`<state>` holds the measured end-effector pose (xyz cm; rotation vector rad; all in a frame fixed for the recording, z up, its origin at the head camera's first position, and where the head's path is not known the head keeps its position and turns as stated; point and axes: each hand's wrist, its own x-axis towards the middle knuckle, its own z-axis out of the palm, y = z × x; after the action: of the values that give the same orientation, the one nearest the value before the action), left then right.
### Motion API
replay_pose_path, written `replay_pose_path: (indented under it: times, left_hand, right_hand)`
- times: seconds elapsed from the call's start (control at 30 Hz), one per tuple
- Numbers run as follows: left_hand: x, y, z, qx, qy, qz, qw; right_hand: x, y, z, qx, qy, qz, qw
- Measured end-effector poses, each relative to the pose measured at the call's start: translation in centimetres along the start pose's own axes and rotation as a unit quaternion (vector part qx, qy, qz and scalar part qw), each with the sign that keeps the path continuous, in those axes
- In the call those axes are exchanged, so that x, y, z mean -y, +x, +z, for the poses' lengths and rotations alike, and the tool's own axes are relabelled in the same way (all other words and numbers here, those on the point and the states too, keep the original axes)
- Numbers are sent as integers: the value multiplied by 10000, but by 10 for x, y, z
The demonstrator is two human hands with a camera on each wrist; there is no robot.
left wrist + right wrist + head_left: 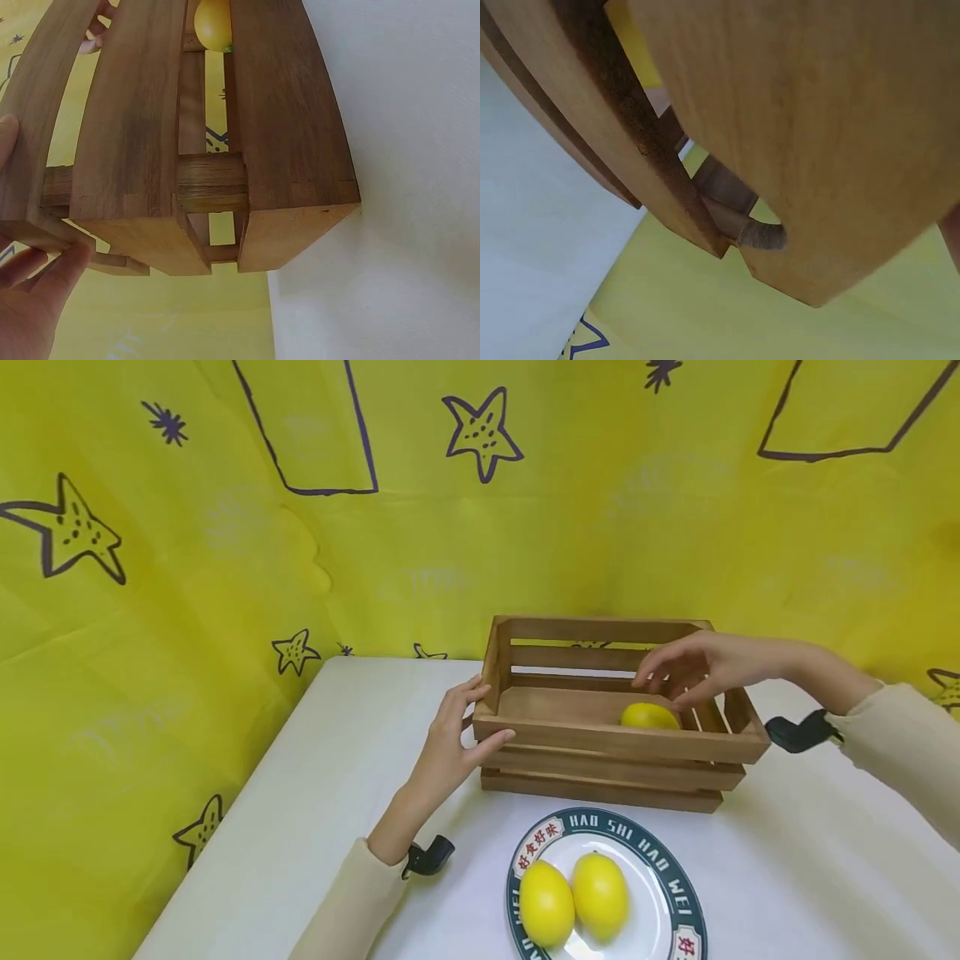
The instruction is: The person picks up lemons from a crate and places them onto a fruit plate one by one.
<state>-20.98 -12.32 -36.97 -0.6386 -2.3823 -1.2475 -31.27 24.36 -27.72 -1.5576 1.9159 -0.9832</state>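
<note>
While steadied by a relaxed left hand [450, 745], slatted brown wooden crate [600, 743], right hand [693, 667] loose above.

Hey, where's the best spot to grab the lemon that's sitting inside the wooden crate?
Probably from straight above, pinching the lemon across its short sides. It lies on its side in the crate by the front right corner, so slatted walls block a sideways approach. The right hand hovers just above it.

Both hands forward, left [450, 739] and right [693, 668], fingers loosely spread.
</note>
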Motion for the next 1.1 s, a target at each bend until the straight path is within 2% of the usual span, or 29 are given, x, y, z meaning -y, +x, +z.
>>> replay_pose_path:
  times: [0.1, 0.17, 0.37, 0.5, 0.77, 0.93, 1.1]
  left_hand:
    - [-2, 2, 5, 6, 4, -30, 10000]
    - [-2, 1, 1, -4, 11, -63, 10000]
    - [-4, 3, 2, 49, -50, -23, 10000]
    - [-4, 1, 3, 85, -117, -131, 9998]
    - [-5, 2, 3, 60, -57, -114, 9999]
    - [-5, 2, 3, 53, 5, -41, 10000]
    - [-4, 0, 3, 26, -55, -89, 9999]
  right_hand:
    - [-4, -2, -3, 1, -1, 550, 9985]
    - [-7, 5, -6, 86, -8, 762, 9971]
    - [-15, 8, -6, 144, 92, 1030, 9945]
    - [-20, 11, -5, 135, -75, 1256, 9920]
    - [-34, 20, -2, 250, -20, 2171, 9758]
    - [-42, 23, 0, 415, 54, 2336, 9714]
    - [-48, 26, -2, 753, -35, 2423, 9673]
